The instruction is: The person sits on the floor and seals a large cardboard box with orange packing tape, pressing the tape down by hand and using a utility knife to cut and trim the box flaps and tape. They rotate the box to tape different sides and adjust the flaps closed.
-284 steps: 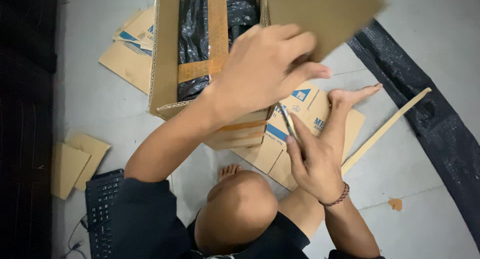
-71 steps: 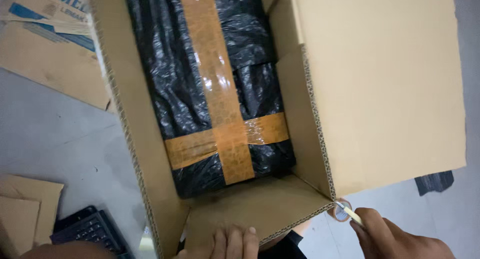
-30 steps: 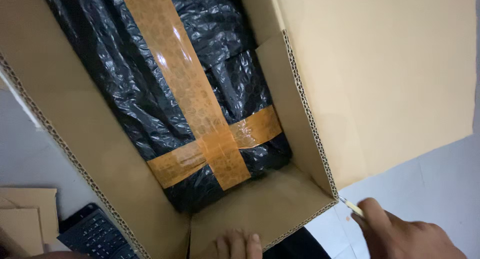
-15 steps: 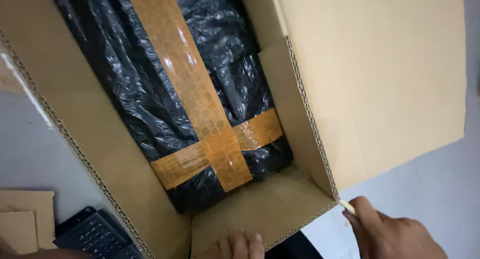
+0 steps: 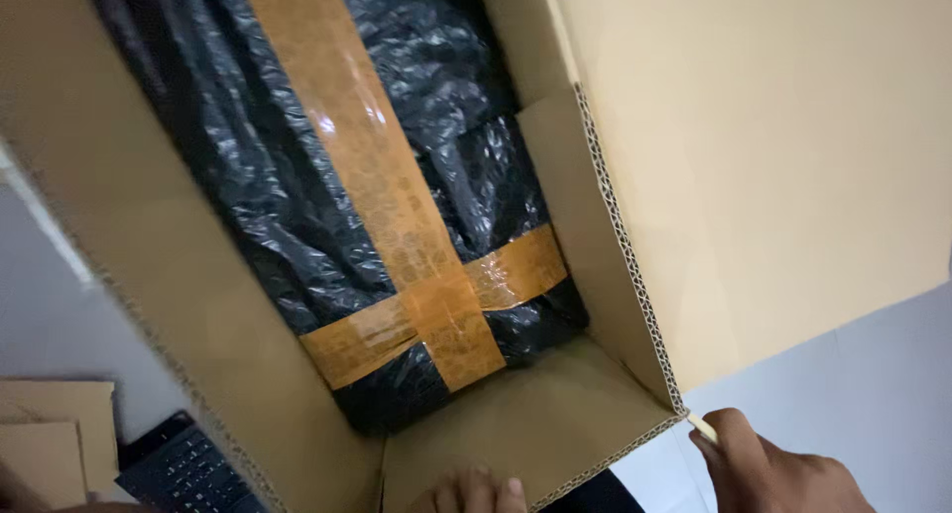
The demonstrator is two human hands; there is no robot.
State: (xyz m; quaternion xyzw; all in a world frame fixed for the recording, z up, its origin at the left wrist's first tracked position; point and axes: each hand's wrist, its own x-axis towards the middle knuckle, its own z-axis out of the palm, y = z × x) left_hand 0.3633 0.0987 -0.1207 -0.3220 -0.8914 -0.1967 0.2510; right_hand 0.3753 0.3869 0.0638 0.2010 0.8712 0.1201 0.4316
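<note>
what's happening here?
A person is working at an open cardboard box. Inside lies a bundle in black plastic wrap, crossed by strips of brown tape. The right hand holds a thin pale tool with its tip at the box's near right corner. Fingers of the left hand rest on the near flap at the bottom edge. A dark keyboard and cardboard scraps lie on the floor at lower left.

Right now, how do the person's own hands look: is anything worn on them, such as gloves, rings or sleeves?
Both hands are bare. Of the left hand only a few fingertips with short, unpainted nails show at the bottom edge. The right hand shows its back and knuckles; no glove, ring or sleeve is visible on that part. Wrists and arms lie outside the picture.
</note>
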